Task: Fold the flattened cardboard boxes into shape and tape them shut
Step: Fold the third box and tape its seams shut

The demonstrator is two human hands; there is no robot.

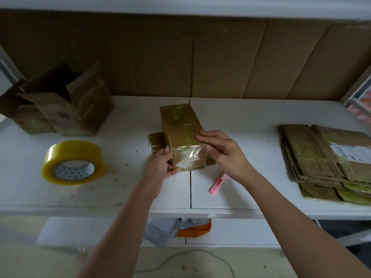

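Folded cardboard box stands at table centre, top seam covered in tape, a loose flap protruding at its 9 o'clock side. Left hand grips the box's near left corner, fingers curled round the edge. Right hand rests on the near top edge, fingers straight, pressing the tape down. Tape roll lies at 9 o'clock. Flattened boxes stacked at 3 o'clock. Pink cutter at 5 o'clock, partly under the right wrist. Open boxes at 10 o'clock.

A brown box is seen; left of the hands a yellow tape roll with patterned white core, right a pink cutter.
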